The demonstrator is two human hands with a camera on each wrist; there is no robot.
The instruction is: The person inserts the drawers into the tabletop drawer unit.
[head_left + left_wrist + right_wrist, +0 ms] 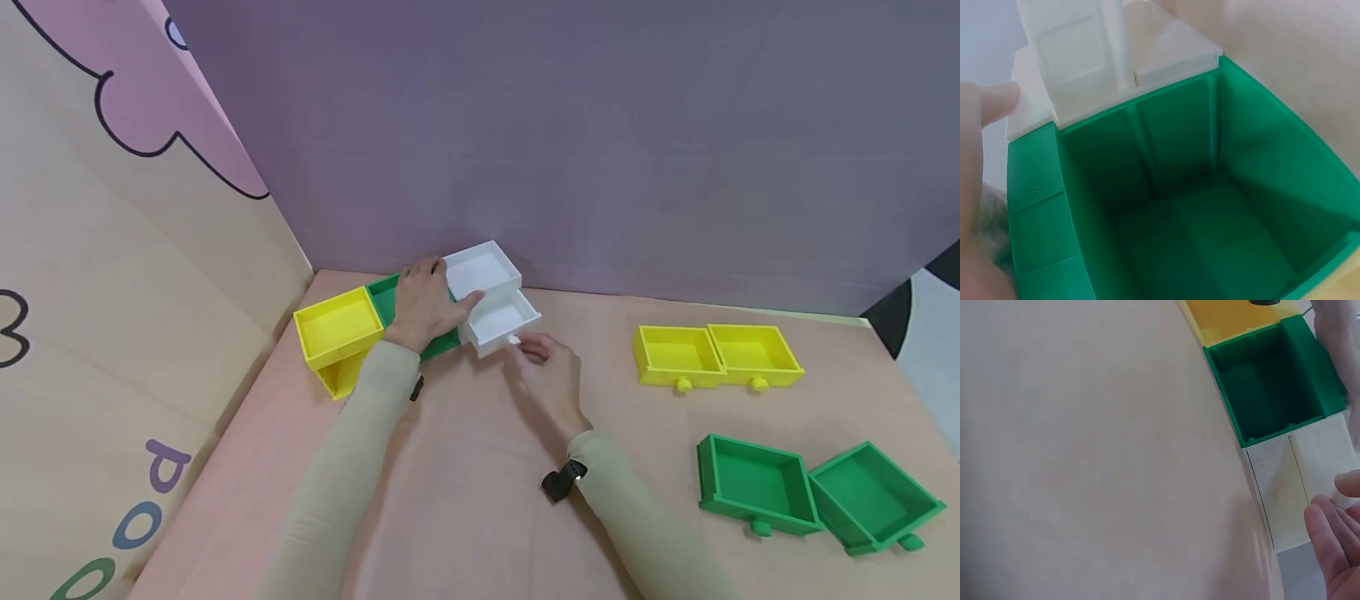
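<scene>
Three small drawer units stand joined in a row near the back left corner in the head view: a yellow unit (pixel 339 327), a green unit (pixel 1036 228) and a white unit (pixel 483 268). My left hand (pixel 424 307) grips the green unit from above, its thumb reaching onto the white unit. The green unit's front is an open cavity in the left wrist view. A white drawer (pixel 501 318) sticks partly out of the white unit. With thumb and fingers, my right hand (pixel 552 379) pinches the drawer's small white knob (pixel 513 340).
On the right lie two yellow drawers (pixel 681 354) side by side, with two green drawers (pixel 757 482) nearer the front. Each has a round knob. A purple-grey panel (pixel 585 150) rises behind the pink cloth (pixel 465 500), and a printed panel (pixel 150 275) borders the left.
</scene>
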